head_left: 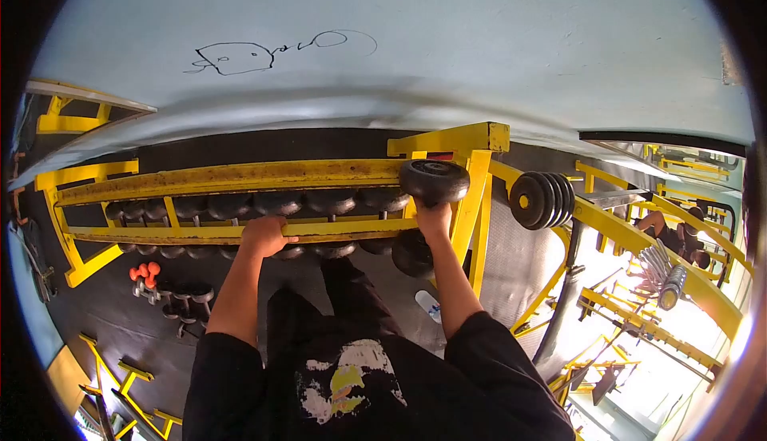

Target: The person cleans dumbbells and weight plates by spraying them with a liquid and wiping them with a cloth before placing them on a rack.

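My right hand (434,221) is closed around a black dumbbell at the right end of a yellow dumbbell rack (240,176). The dumbbell's near-wall head (434,180) sits above my fist, at the end of the top rail. A second black head (413,254) shows below and left of my wrist; it looks like the same dumbbell's other end, though the handle is hidden. My left hand (265,237) is wrapped over the rack's lower yellow rail (200,235), thumb pointing right. A row of black dumbbells (270,202) lies between the rails.
Small red dumbbells (145,272) and several black ones (188,301) rest on the dark floor at left. Weight plates (542,200) hang on a yellow frame at right. A pale wall (479,41) with a line drawing rises ahead. Another person (683,233) appears far right.
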The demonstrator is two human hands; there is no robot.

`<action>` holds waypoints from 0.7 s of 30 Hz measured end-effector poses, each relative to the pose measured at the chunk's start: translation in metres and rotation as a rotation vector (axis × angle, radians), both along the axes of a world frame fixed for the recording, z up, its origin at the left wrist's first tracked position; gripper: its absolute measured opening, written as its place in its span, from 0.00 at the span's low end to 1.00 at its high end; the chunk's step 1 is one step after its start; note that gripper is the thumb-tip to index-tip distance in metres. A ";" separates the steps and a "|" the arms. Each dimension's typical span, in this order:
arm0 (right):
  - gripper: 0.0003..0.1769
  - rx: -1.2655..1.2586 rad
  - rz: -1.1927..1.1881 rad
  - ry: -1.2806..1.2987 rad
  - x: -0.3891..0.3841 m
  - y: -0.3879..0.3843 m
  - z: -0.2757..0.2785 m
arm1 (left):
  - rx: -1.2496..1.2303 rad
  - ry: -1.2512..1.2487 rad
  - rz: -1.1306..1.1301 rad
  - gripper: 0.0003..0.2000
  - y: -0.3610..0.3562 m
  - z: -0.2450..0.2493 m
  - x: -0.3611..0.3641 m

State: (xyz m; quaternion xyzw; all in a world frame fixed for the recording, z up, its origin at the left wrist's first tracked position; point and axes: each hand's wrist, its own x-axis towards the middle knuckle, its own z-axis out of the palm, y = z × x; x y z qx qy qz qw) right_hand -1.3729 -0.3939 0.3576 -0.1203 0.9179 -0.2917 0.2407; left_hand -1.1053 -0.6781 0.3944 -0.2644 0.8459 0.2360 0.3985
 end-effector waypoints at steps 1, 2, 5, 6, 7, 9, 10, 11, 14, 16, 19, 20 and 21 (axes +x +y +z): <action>0.24 -0.134 0.055 0.170 -0.001 0.000 -0.012 | -0.003 0.016 -0.002 0.26 -0.002 -0.003 0.001; 0.20 -0.258 0.112 0.343 -0.002 0.004 -0.021 | 0.002 0.035 -0.002 0.26 -0.002 -0.008 0.001; 0.17 -0.197 -0.041 -0.042 -0.013 0.018 -0.036 | 0.055 -0.014 0.069 0.25 -0.001 0.006 -0.008; 0.17 -0.196 -0.037 -0.041 -0.017 0.020 -0.033 | 0.056 -0.012 0.072 0.25 -0.001 0.003 -0.008; 0.17 -0.191 -0.005 -0.040 -0.020 0.022 -0.029 | 0.036 0.026 0.059 0.25 -0.001 0.000 -0.005; 0.16 -0.188 0.030 -0.055 -0.017 0.015 -0.026 | 0.015 0.048 0.049 0.25 -0.006 -0.004 0.000; 0.17 -0.151 -0.007 -0.053 -0.016 0.011 -0.021 | 0.031 0.033 0.050 0.25 -0.008 -0.006 -0.001; 0.19 -0.103 -0.047 -0.052 -0.012 0.014 -0.012 | 0.058 0.016 0.048 0.24 -0.004 -0.008 -0.001; 0.21 -0.082 -0.042 0.109 -0.001 -0.014 0.019 | 0.054 0.003 0.065 0.24 -0.006 -0.010 -0.002; 0.21 0.000 -0.104 0.046 0.007 -0.011 0.023 | 0.044 -0.004 0.019 0.24 -0.003 0.000 -0.003; 0.21 0.062 -0.044 0.058 0.003 -0.010 0.018 | 0.060 0.023 0.081 0.24 -0.005 0.010 -0.008; 0.21 0.049 -0.043 0.037 0.001 -0.008 0.016 | 0.079 0.035 0.073 0.24 -0.007 0.013 -0.010; 0.21 0.036 -0.043 0.016 0.001 -0.006 0.013 | 0.098 0.047 0.066 0.25 -0.008 0.013 -0.010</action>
